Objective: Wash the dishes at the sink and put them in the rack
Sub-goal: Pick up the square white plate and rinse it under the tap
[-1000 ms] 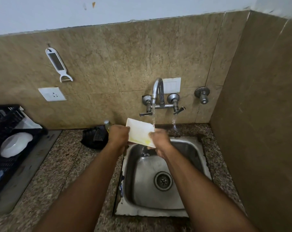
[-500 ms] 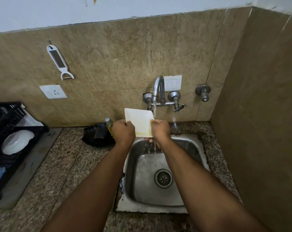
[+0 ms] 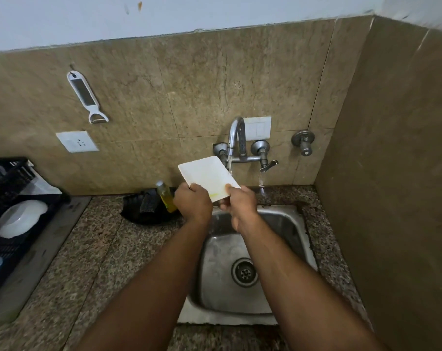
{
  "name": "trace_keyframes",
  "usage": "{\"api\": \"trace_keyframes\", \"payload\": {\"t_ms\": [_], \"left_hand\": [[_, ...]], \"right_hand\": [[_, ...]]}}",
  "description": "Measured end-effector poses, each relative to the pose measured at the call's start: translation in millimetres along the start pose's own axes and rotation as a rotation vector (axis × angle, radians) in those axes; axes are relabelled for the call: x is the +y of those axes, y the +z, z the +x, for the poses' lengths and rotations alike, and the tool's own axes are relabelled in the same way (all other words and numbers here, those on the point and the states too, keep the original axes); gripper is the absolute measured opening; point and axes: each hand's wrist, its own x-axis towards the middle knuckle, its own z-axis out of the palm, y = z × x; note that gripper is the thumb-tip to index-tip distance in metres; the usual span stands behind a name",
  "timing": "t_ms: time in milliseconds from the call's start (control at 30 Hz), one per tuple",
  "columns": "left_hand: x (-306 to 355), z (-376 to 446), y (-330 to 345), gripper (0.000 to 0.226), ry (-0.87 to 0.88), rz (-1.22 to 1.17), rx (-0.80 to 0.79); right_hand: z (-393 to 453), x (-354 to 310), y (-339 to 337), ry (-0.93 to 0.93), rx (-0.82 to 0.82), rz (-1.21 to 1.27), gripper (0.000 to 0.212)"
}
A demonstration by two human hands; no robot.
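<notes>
White plate [image 3: 207, 177], yellow-smeared, is tilted over the steel sink [image 3: 286, 224] beside the tap's [image 3: 236, 138] stream; left hand [image 3: 193, 202] and right hand [image 3: 237, 198] both closed on its near edge

Home kitchen: steel sink [image 3: 286, 224], tap [image 3: 236, 134], dish rack [image 3: 9, 178].

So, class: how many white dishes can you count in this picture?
2: a square plate held in both hands by the tap, and a round dish in the black rack. More may be hidden there.
</notes>
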Motion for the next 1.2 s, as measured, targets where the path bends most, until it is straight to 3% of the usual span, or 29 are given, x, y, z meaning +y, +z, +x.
{"api": "trace_keyframes", "payload": {"t_ms": [133, 233, 300, 367, 433, 533, 600, 667, 733, 800, 833, 900, 967, 1033, 1100, 1200], "left_hand": [[-9, 1, 3, 0.038, -0.161, -0.169, -0.147], [-3, 11, -13, 0.051, -0.456, -0.542, -0.299], [7, 21, -24, 0.055, -0.569, -0.626, -0.45], [13, 29, -29, 0.035, -0.529, -0.537, -0.479], [12, 34, -24, 0.018, -0.454, -0.351, -0.344], [8, 31, -14, 0.018, -0.356, -0.275, -0.118], [2, 25, -6, 0.025, -0.284, -0.245, -0.013], [-3, 14, 1, 0.028, -0.227, -0.221, 0.007], [-5, 4, 5, 0.029, -0.205, -0.245, 0.021], [-7, 3, 7, 0.029, -0.22, -0.269, 0.061], [-9, 6, 7, 0.029, -0.237, -0.285, 0.084], [-13, 15, 7, 0.03, -0.271, -0.313, 0.106], [-16, 17, 9, 0.031, -0.27, -0.295, 0.088], [-16, 7, 12, 0.031, -0.282, -0.298, 0.0], [-15, 3, 14, 0.033, -0.351, -0.334, -0.124], [-16, 16, 9, 0.034, -0.553, -0.358, -0.361]], "right_hand": [[7, -2, -6, 0.038, -0.002, -0.033, 0.024], [15, -18, -16, 0.013, -0.095, -0.28, 0.014], [20, -29, -20, -0.037, -0.132, -0.452, 0.016], [26, -35, -16, -0.12, -0.09, -0.537, 0.021], [26, -34, -9, -0.118, -0.067, -0.47, 0.021], [15, -17, -3, 0.02, -0.143, -0.225, 0.031], [8, -4, -1, 0.006, -0.13, -0.236, 0.029], [11, -1, 2, -0.067, 0.019, -0.363, 0.02], [17, -7, 5, -0.102, 0.156, -0.49, 0.029], [15, -14, 6, -0.072, 0.087, -0.464, 0.026], [12, -16, 5, -0.035, -0.012, -0.411, 0.022], [4, -20, -1, 0.029, -0.213, -0.307, 0.033], [4, -17, -7, 0.026, -0.227, -0.297, 0.029], [12, -14, -10, -0.035, -0.029, -0.368, 0.015], [22, -17, -13, -0.076, 0.119, -0.435, 0.029], [26, -24, -23, -0.251, 0.1, -0.827, 0.035]]}}
